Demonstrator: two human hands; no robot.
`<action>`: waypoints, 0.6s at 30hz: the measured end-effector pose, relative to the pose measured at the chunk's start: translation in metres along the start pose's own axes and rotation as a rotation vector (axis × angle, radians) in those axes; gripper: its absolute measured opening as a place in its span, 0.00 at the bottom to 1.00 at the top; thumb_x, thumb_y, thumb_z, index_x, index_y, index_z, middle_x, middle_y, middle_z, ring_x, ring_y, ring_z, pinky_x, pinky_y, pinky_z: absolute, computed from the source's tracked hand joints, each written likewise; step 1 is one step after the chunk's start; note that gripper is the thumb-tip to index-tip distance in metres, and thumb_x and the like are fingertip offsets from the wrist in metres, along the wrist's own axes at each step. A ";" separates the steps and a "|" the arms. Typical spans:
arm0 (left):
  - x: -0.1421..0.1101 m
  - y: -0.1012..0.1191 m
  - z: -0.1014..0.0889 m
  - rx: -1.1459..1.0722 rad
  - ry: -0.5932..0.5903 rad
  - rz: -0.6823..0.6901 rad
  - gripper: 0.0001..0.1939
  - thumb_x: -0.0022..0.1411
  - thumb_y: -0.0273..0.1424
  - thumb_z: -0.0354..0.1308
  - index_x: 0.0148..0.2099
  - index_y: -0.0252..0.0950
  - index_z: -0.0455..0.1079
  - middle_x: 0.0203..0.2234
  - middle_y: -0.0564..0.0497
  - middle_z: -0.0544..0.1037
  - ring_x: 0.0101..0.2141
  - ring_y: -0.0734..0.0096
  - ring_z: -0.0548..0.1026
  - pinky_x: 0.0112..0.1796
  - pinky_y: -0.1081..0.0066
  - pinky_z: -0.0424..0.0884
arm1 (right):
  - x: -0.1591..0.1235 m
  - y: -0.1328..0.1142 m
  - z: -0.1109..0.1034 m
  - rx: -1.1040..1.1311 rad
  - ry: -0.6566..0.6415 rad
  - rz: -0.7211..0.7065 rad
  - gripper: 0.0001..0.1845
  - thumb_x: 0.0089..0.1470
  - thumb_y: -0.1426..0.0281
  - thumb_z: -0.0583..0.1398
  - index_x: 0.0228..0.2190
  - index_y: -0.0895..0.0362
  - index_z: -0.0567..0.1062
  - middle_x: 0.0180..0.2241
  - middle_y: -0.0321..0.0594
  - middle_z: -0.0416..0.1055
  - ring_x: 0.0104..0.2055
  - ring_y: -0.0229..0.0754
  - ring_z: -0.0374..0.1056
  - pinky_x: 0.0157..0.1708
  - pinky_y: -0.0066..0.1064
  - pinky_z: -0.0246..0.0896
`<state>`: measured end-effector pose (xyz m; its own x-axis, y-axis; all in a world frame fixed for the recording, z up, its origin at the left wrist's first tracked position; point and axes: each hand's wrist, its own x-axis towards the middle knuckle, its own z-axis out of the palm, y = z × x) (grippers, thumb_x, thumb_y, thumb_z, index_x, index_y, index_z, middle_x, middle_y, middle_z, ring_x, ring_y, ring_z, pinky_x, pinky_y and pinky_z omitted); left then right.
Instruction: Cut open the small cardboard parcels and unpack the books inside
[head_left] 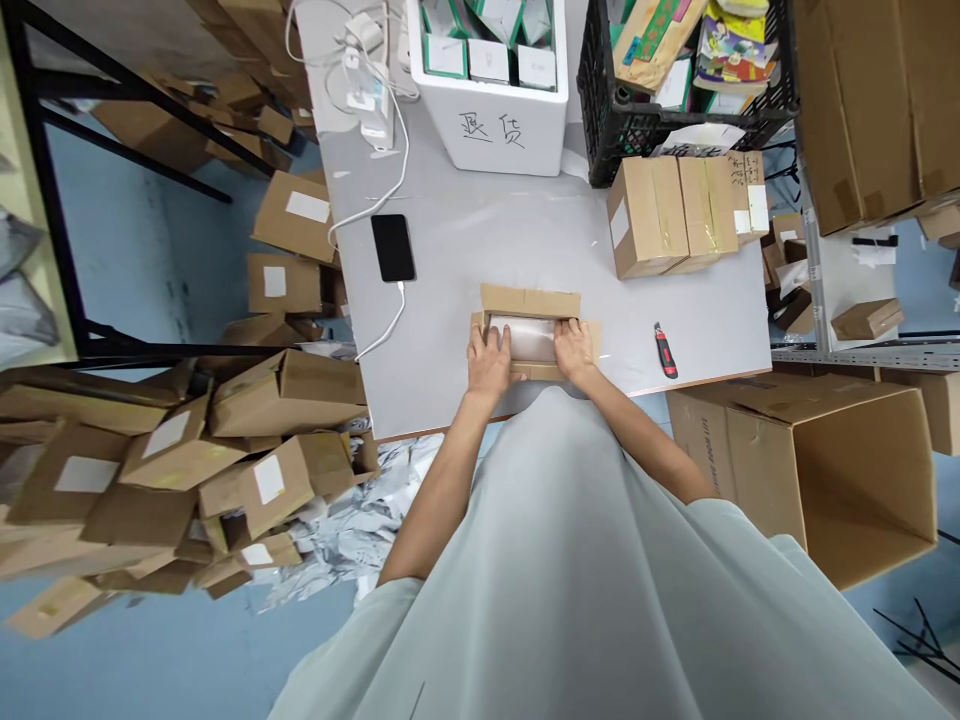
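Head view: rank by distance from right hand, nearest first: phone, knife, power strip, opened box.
1. Opened box: right hand touches its right side.
2. Knife: right of the hand.
3. Phone: left, higher in view.
4. Power strip: upper left, beyond the phone.

A dark-screened phone (393,248) lies on the grey table (487,230) here, a white cable (394,322) running from its near end; further back I see a white tub (506,130) of green-and-white boxes (489,62) beside a black crate (604,130), while brown cartons (289,395) heap up left of the table

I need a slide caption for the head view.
At the table, left hand and right hand touch an open box.
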<state>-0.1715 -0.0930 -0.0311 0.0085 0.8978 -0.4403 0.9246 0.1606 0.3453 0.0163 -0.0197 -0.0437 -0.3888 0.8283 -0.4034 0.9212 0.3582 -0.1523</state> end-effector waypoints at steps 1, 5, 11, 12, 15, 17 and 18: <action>-0.001 0.001 0.002 0.002 -0.006 -0.012 0.58 0.62 0.47 0.75 0.83 0.31 0.52 0.78 0.23 0.57 0.80 0.22 0.42 0.72 0.29 0.53 | 0.002 -0.001 0.004 0.019 0.015 0.014 0.24 0.71 0.79 0.50 0.62 0.68 0.75 0.54 0.66 0.80 0.62 0.61 0.66 0.65 0.53 0.58; -0.002 0.001 0.010 -0.014 -0.061 -0.058 0.63 0.58 0.53 0.77 0.82 0.29 0.53 0.79 0.21 0.52 0.79 0.18 0.39 0.73 0.28 0.49 | 0.009 -0.001 0.014 0.065 0.045 0.054 0.24 0.74 0.73 0.51 0.63 0.64 0.77 0.51 0.63 0.81 0.62 0.62 0.68 0.66 0.55 0.58; -0.003 -0.003 0.012 -0.046 -0.062 -0.053 0.71 0.51 0.60 0.78 0.83 0.30 0.51 0.81 0.22 0.46 0.79 0.17 0.35 0.73 0.25 0.45 | 0.002 0.003 0.011 0.077 -0.027 -0.023 0.23 0.73 0.73 0.50 0.56 0.63 0.82 0.56 0.64 0.78 0.67 0.63 0.64 0.69 0.60 0.55; -0.005 -0.002 0.011 -0.048 -0.058 -0.051 0.72 0.51 0.61 0.78 0.83 0.29 0.51 0.80 0.21 0.46 0.79 0.17 0.35 0.73 0.25 0.44 | -0.001 0.003 0.009 0.073 -0.027 -0.034 0.24 0.73 0.74 0.50 0.56 0.63 0.82 0.57 0.64 0.78 0.67 0.63 0.64 0.69 0.59 0.55; -0.013 0.005 0.008 -0.034 -0.002 -0.012 0.71 0.55 0.63 0.74 0.82 0.24 0.50 0.80 0.17 0.43 0.79 0.18 0.33 0.72 0.23 0.40 | -0.008 0.003 0.004 0.068 -0.012 -0.047 0.26 0.73 0.78 0.48 0.61 0.66 0.78 0.61 0.66 0.74 0.66 0.62 0.63 0.68 0.55 0.54; -0.015 0.014 0.006 -0.033 0.073 0.063 0.61 0.65 0.60 0.68 0.82 0.23 0.51 0.80 0.18 0.44 0.81 0.25 0.34 0.73 0.24 0.37 | -0.010 0.002 0.001 0.066 -0.001 -0.040 0.27 0.73 0.79 0.46 0.65 0.69 0.73 0.62 0.68 0.72 0.66 0.62 0.64 0.67 0.53 0.54; -0.013 0.020 0.005 -0.042 0.099 0.106 0.54 0.71 0.55 0.63 0.82 0.24 0.52 0.80 0.21 0.46 0.81 0.31 0.37 0.74 0.28 0.39 | -0.010 0.001 0.000 0.061 0.000 -0.035 0.28 0.73 0.79 0.46 0.67 0.70 0.72 0.62 0.69 0.72 0.66 0.62 0.64 0.67 0.53 0.54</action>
<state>-0.1517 -0.1038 -0.0223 0.0661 0.9463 -0.3165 0.9037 0.0777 0.4210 0.0213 -0.0273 -0.0399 -0.4206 0.8157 -0.3971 0.9065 0.3596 -0.2214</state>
